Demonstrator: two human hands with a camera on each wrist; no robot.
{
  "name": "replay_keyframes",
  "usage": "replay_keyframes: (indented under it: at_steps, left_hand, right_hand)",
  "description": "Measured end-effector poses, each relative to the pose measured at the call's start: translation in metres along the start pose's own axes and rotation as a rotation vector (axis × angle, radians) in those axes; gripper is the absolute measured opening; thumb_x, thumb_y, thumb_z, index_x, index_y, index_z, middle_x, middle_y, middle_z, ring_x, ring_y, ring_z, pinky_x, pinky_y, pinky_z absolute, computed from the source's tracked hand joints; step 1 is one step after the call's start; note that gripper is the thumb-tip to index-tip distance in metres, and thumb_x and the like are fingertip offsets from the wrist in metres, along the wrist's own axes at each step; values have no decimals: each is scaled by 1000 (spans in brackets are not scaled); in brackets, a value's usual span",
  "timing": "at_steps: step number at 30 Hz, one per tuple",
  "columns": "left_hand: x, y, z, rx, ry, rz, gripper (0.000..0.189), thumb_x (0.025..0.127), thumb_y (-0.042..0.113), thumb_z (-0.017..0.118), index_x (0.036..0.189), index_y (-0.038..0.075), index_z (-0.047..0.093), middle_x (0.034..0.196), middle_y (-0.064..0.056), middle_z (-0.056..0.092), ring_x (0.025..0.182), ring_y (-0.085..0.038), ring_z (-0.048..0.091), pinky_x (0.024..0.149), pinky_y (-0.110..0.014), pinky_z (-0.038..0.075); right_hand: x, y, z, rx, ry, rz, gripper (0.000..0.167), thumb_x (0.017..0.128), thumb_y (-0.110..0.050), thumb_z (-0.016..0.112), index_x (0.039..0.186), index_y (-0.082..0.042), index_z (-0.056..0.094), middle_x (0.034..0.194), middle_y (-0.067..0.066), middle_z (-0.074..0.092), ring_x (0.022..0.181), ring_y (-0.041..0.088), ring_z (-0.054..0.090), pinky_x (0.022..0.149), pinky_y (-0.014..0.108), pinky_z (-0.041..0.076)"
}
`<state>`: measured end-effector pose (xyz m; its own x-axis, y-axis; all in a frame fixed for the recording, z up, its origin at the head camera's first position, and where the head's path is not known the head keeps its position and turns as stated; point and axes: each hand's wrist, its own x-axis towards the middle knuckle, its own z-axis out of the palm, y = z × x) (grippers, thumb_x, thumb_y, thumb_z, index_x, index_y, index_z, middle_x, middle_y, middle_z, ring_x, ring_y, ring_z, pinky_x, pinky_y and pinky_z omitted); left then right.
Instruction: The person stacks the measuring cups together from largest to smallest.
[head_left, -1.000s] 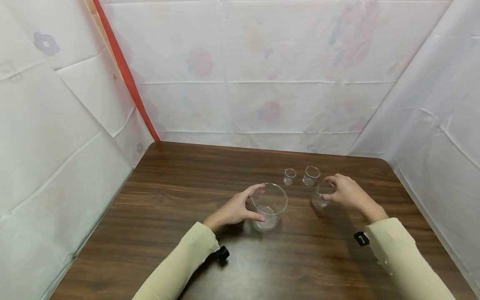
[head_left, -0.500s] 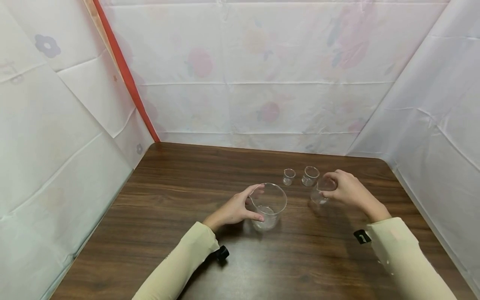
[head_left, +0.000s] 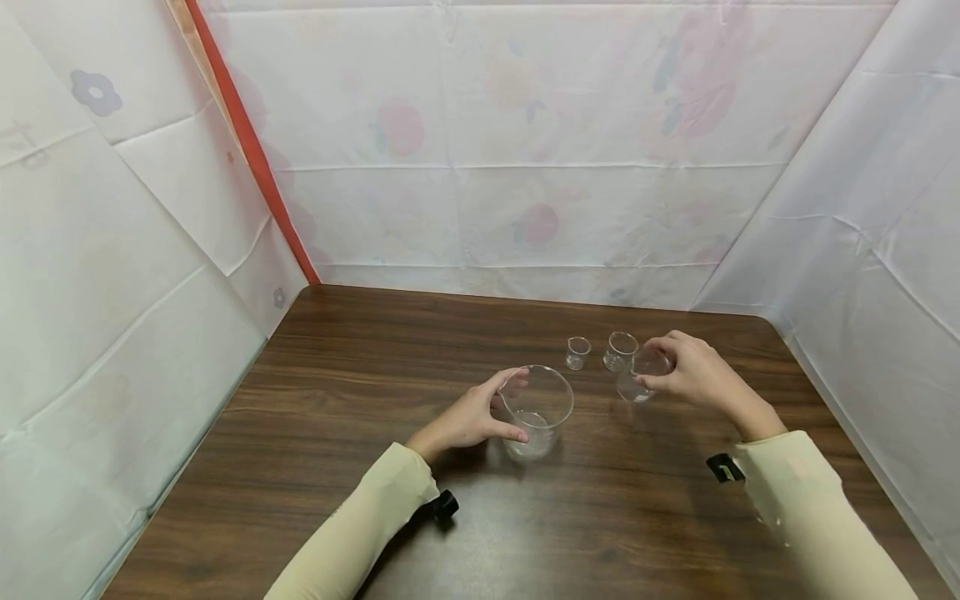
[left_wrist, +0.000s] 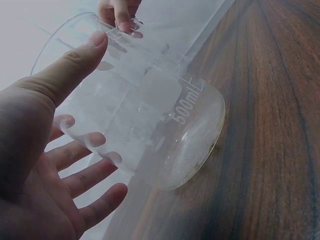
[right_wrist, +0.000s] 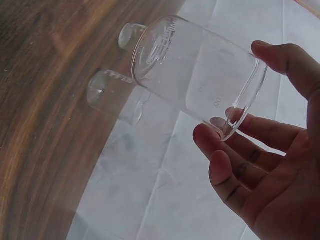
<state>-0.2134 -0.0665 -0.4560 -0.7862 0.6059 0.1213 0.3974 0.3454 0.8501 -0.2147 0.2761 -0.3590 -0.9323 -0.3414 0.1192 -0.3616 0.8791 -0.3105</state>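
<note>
A large clear glass beaker marked 500ml stands upright on the table. My left hand curves round its left side, thumb in front and fingers behind. To the right, my right hand pinches a medium glass beaker at its rim. In the right wrist view, the thumb lies on one side of that rim and fingertips on the other. Two smaller beakers stand just beyond: a small one close by the held beaker, and the smallest to its left.
The dark wood-grain table reaches back to a white patterned curtain. More white sheeting lines the right side, and a red strip runs down the back left corner.
My right hand has moved slightly back and to the left with the medium beaker, bringing it closer to the small ones. My left hand and the large beaker have stayed put.
</note>
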Motion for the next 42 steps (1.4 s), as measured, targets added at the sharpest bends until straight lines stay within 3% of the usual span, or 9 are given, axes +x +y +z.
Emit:
replay_keyframes:
  at_steps: [17, 28, 42]
  left_hand:
    - [0, -2, 1, 4, -8, 5, 90, 74, 31, 85, 148, 21, 35, 147, -11, 50, 135, -22, 47, 101, -43, 47]
    - [0, -2, 0, 25, -8, -2, 90, 74, 32, 86, 148, 22, 35, 146, -10, 50, 134, -19, 48, 99, -40, 48]
    - [0, -2, 0, 15, -9, -1, 89, 74, 32, 85, 148, 21, 35, 147, -10, 50, 135, -20, 47, 100, -42, 47]
  right_hand:
    - [2, -20, -10, 18, 36, -19, 48, 80, -30, 79, 116, -2, 66, 86, 6, 56, 71, 15, 47, 61, 27, 39]
    - [8, -33, -14, 15, 110, -80, 44, 78, -30, 81, 111, -4, 69, 88, 4, 59, 72, 14, 50, 62, 27, 41]
    - [18, -53, -16, 60, 135, -120, 37, 77, -30, 81, 105, -8, 70, 83, 2, 57, 71, 15, 50, 63, 27, 41]
